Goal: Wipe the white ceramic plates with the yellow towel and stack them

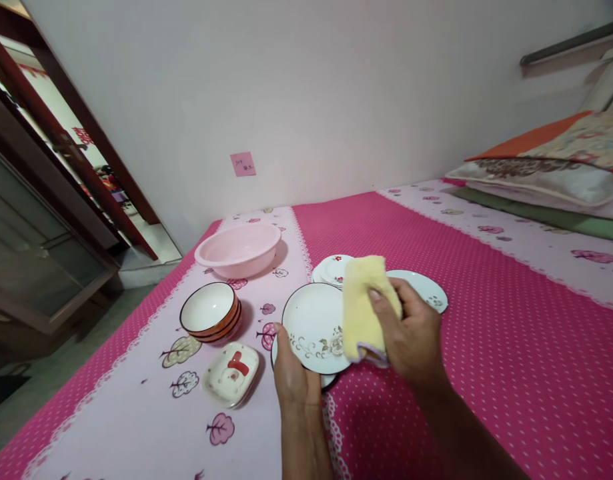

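My left hand (295, 373) grips the lower left edge of a white plate (311, 320) with a dark rim and a brown flower pattern, thumb on top. Folded in my right hand (411, 327) is a yellow cloth (365, 307), which overlaps the plate's right side; whether it touches the plate I cannot tell. Partly hidden under the held plate is another dark-rimmed plate (330, 381). Behind it lie small white plates (331, 267) with red flowers, and a white plate (426, 290) sits behind my right hand.
Stacked brown bowls (211, 312) stand at the left, with a squarish patterned dish (232, 373) in front and a pink basin (240, 250) behind. Pillows (551, 167) lie at the far right on the pink bedspread (511, 373). A wall (336, 100) bounds the back.
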The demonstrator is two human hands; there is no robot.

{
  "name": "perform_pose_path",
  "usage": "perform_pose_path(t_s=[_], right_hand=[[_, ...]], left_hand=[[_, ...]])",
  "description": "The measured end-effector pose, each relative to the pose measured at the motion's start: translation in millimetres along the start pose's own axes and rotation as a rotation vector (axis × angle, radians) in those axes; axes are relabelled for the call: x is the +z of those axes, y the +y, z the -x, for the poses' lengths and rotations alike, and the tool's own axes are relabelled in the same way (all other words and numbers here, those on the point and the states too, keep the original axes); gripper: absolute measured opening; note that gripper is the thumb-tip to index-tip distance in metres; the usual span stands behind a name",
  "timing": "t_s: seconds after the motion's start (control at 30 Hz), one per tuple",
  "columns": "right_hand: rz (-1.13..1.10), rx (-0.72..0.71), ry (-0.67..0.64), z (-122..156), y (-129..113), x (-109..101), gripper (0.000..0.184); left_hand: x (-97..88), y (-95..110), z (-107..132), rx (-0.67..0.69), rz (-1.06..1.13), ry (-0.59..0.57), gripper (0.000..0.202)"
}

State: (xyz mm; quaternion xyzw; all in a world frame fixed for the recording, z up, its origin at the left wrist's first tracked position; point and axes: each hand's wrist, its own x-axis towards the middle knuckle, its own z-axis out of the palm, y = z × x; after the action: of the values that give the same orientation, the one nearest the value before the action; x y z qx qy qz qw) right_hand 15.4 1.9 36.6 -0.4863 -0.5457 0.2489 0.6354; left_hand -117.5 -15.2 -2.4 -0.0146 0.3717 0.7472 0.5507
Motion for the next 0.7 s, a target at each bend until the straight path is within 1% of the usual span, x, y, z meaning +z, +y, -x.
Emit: perform_pose_path(t_s=[0.03,0.07,0.1,0.17,0.23,0.27,0.3,0.37,0.47,0.57,0.63,0.7], right_hand=[[0.056,-0.060,0.060,-3,2,-2,0.025],[0.100,-0.116,0.078,-4,5,-3,0.023],[0.128,-0.165,0.057,-5,9,-2,0.022],[0.156,-0.236,-0.077,-3,19,5,0.022],[0.180,-0.273,-0.221,2,30,15,0.025],[0.195,-0.282,-0.268,5,35,20,0.027],[0.208,-0.290,-0.298,8,40,25,0.030],[0.211,-0.313,-0.310,15,45,33,0.035],[0.160,-0.387,-0.332,23,46,38,0.042],[0.097,-0.432,-0.410,28,41,39,0.050],[0.060,-0.416,-0.492,29,36,40,0.053],[0.013,-0.374,-0.588,29,32,39,0.054]], left_hand=[[-0.2,-1,0,0.004,-0.004,0.011,0.052],[-0.5,-2,0,0.003,-0.006,0.007,0.052],[-0.9,-3,-1,-0.004,-0.005,-0.011,0.053],[-1.4,-6,-1,-0.015,0.002,-0.070,0.054],[-1.0,-10,0,-0.014,-0.005,-0.133,0.055],[-0.6,-11,0,-0.009,-0.012,-0.160,0.054],[0.1,-13,1,-0.002,-0.024,-0.181,0.053],[1.6,-15,2,0.007,-0.049,-0.208,0.050],[3.7,-16,5,-0.005,-0.028,-0.205,0.044],[4.0,-14,6,-0.005,0.045,-0.158,0.043],[2.7,-11,5,-0.004,0.075,-0.152,0.047],[0.4,-7,3,-0.028,0.100,-0.193,0.051]])
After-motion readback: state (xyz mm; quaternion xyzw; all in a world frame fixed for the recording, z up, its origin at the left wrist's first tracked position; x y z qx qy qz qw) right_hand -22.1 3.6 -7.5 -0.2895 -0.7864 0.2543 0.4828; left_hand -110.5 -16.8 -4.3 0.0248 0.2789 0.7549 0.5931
